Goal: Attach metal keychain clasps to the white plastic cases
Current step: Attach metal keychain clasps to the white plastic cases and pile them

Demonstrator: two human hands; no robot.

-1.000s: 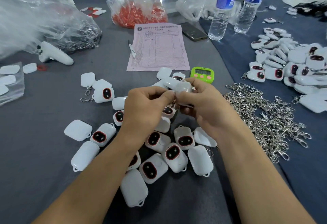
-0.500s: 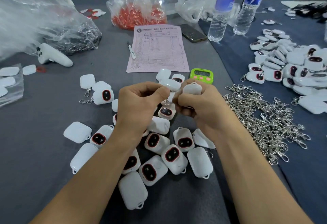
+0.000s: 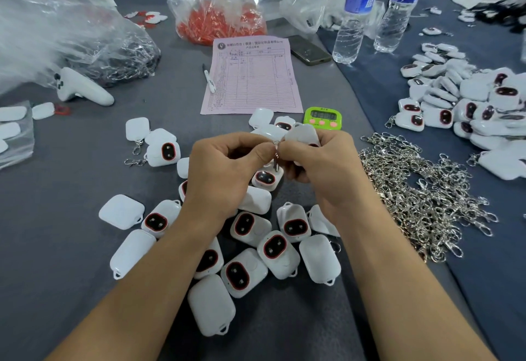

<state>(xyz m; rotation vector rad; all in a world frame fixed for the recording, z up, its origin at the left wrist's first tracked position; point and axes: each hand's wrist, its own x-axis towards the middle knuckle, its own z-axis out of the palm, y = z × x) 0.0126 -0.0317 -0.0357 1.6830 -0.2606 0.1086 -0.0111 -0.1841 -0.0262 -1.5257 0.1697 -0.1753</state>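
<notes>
My right hand (image 3: 316, 169) grips a white plastic case (image 3: 303, 135) above the table's middle. My left hand (image 3: 225, 172) pinches a small metal keychain clasp (image 3: 276, 152) at the case's edge, thumb tips of both hands almost touching. Below my hands lies a scatter of several white cases (image 3: 250, 272), many with a red-ringed dark window. A heap of silver clasps (image 3: 421, 195) spreads to the right. Two cases with clasps attached (image 3: 159, 147) lie to the left.
A large pile of white cases (image 3: 469, 104) fills the far right. A green timer (image 3: 323, 117), a pink form (image 3: 252, 75) with a pen, a phone (image 3: 308, 50), two water bottles (image 3: 358, 13), plastic bags (image 3: 219, 10) and a white controller (image 3: 82, 88) sit behind.
My hands have come back together; the case in my right hand turned, and the clasp now shows between my thumbs at the case's edge.
</notes>
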